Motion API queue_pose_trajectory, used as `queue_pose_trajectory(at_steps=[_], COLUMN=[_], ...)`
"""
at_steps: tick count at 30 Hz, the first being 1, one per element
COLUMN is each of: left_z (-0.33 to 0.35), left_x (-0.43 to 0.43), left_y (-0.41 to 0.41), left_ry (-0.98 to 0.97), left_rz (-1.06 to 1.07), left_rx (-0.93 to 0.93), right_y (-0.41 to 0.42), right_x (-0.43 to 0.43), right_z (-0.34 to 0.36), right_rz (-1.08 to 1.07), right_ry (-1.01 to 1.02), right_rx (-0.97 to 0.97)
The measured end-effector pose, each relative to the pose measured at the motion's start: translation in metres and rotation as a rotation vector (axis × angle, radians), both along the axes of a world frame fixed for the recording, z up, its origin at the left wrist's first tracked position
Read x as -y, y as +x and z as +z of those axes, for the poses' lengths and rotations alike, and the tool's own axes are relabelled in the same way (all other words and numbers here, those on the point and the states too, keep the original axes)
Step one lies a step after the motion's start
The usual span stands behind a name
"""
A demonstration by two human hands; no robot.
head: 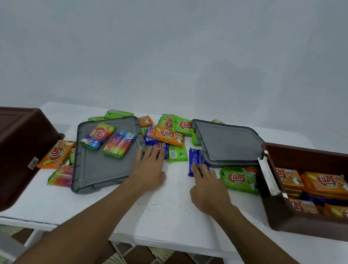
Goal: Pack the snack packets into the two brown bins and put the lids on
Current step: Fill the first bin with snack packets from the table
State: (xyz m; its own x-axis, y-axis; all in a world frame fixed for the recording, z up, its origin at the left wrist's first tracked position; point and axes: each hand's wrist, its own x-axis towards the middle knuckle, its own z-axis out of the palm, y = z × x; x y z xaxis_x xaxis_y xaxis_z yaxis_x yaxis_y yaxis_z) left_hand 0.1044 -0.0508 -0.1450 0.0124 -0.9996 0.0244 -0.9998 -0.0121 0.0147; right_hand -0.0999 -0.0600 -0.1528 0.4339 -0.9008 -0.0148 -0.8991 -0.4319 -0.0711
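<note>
The blue packet [196, 159] is touched by the straight fingers of the right hand [209, 187], nothing being gripped, and its long axis is pointed toward the far edge of the table [172, 218]. The part-filled right bin [310, 225] at the right edge is nearer that hand. The left hand [149, 169], fingers also straight, is rested by the left lid [99, 166]. 2 brown bins are counted, the left bin [4, 145] tipped, plus 2 grey lids and 2 rainbow packets [98, 135] on the left lid; the loose pile [168, 135] is too overlapped to count.

A person's two forearms [93, 220] show bare along their whole visible length, one at the near left, one at the near right. Each ends in a bare hand: the left hand [150, 170] and the right hand [208, 187].
</note>
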Motion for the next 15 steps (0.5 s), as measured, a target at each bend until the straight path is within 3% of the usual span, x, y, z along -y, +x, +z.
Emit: queue_pose_trajectory(at_steps=[8, 15], left_z=[-0.011, -0.030], left_x=[-0.020, -0.054], left_y=[-0.016, -0.023], left_ry=[-0.103, -0.259], left_rz=[-0.088, -0.214], left_rx=[0.007, 0.008], right_y=[-0.034, -0.041], right_x=[-0.033, -0.038], right_z=[-0.020, -0.022], right_rz=[0.076, 0.016], right_ry=[-0.301, -0.211], right_rx=[0.061, 0.294])
